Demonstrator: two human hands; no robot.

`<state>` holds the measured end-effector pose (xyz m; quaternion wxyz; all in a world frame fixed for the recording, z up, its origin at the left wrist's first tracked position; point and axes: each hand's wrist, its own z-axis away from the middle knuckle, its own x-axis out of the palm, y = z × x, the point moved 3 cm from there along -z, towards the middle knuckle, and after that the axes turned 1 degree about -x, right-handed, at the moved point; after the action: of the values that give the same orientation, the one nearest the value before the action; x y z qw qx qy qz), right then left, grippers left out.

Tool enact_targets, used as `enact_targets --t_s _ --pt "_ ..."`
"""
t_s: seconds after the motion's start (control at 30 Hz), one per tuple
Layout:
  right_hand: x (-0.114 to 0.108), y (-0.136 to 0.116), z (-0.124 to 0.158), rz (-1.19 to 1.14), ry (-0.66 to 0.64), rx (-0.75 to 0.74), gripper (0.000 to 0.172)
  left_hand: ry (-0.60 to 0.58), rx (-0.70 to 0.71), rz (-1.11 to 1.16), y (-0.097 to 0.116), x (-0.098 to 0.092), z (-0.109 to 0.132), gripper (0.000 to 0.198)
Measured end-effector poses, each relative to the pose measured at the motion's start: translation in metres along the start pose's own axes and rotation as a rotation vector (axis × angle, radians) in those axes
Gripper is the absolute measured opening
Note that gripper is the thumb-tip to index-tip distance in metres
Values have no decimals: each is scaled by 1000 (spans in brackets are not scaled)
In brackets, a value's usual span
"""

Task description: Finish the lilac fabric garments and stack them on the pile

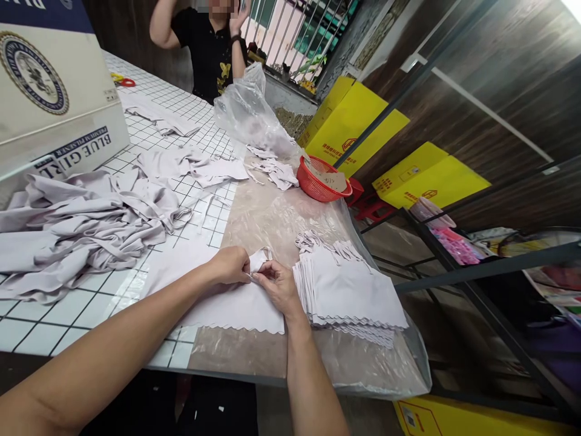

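Observation:
A pale grey fabric piece (pixel 245 312) with a scalloped lower edge lies flat in front of me on the table. My left hand (pixel 231 265) pinches its upper edge, fingers curled in. Right beside it, my right hand (pixel 276 281) holds the same edge between thumb and fingertips, where a small part of the cloth is raised. To the right of my right hand rests a stack of similar scalloped fabric pieces (pixel 354 284), with gathered bits at its top. A heap of crumpled grey fabric (pixel 91 224) spreads to the left.
A carton (pixel 54 109) stands at the back left, with red-and-yellow scissors (pixel 123 80) behind it. A red basket (pixel 323 181) holds cardboard near a clear plastic bag (pixel 254 115). A person (pixel 204 48) is across the table. Metal shelving (pixel 454 260) and yellow boxes (pixel 354 127) line the right.

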<state>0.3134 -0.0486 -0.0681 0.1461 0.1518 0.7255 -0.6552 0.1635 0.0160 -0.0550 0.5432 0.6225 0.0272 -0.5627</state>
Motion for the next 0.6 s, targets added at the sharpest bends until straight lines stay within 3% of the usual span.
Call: enact_targets --t_s 0.6 --pt "9 -16 3 47 56 -5 14 13 -33 26 2 3 -1 20"
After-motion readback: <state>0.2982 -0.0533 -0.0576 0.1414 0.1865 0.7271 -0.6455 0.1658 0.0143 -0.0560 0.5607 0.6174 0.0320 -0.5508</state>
